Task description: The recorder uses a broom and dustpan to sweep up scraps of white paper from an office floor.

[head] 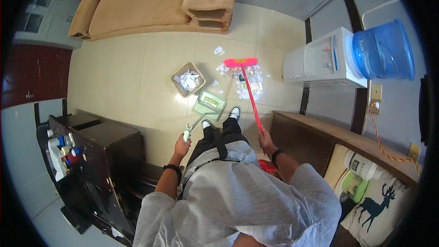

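Observation:
My left hand grips the pale green handle end of a long-handled dustpan. The pan rests on the tiled floor just in front of my shoes. In my right hand is the red handle of a broom. Its pink head lies at the far side of a heap of paper scraps, partly covering it. A few loose scraps lie beyond and to the left of the heap. Beside the dustpan, a woven-look wastebasket holds crumpled white paper.
A brown sofa stands along the far side. To the right is a white water dispenser with a blue bottle. A dark desk flanks me on the left, a brown cabinet on the right. Pale tiles surround the basket.

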A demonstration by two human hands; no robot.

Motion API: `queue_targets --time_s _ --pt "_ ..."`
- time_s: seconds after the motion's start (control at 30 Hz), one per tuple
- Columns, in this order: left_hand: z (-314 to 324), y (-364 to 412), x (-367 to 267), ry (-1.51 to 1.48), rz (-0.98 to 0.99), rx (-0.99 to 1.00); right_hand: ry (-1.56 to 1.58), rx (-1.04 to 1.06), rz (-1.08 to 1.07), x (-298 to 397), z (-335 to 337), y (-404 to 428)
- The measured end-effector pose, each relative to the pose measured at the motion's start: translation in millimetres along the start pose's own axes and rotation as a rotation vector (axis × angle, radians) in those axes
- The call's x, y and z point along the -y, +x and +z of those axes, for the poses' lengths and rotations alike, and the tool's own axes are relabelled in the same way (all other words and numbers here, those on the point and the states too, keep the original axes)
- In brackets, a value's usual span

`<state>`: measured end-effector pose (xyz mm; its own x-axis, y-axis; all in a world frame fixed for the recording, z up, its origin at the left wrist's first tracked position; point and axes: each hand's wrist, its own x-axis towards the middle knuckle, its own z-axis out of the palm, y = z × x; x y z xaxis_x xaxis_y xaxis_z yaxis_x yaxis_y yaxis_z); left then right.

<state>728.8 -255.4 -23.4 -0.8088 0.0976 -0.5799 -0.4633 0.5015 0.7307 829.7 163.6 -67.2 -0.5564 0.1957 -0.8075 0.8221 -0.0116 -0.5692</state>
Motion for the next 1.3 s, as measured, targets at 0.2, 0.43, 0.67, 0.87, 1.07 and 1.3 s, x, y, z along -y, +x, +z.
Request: queue_targets --time_s 0.2,0.43,0.67,0.87,1.07,1.3 --pt "0.9 1.0 -4.8 0.021 -0.015 0.029 -0.168 -0.003 -0.247 -11.2 -5.3 12.0" --pt "3.3 -0.8 5.2 0.077 0.039 -0.037 0.048 0.146 -0.193 111.5 34.1 88.3" --pt "13.9 -5.0 -5.2 0.202 0.013 -0.084 -0.176 0.120 -0.092 129.2 40.6 117.4" --pt "8.4 -8.8 -2.9 0.231 0.002 -0.107 -0.389 0.139 -0.102 45.7 -24.9 73.7" --pt "6.3 -3.9 10.9 0.213 -0.023 -0.097 -0.759 -0.046 -0.292 -31.3 -102.3 -1.1" --pt "4.9 -3.6 -14.7 0.134 -0.036 -0.052 -0.899 -0.134 -0.020 -39.2 -126.0 -72.5"
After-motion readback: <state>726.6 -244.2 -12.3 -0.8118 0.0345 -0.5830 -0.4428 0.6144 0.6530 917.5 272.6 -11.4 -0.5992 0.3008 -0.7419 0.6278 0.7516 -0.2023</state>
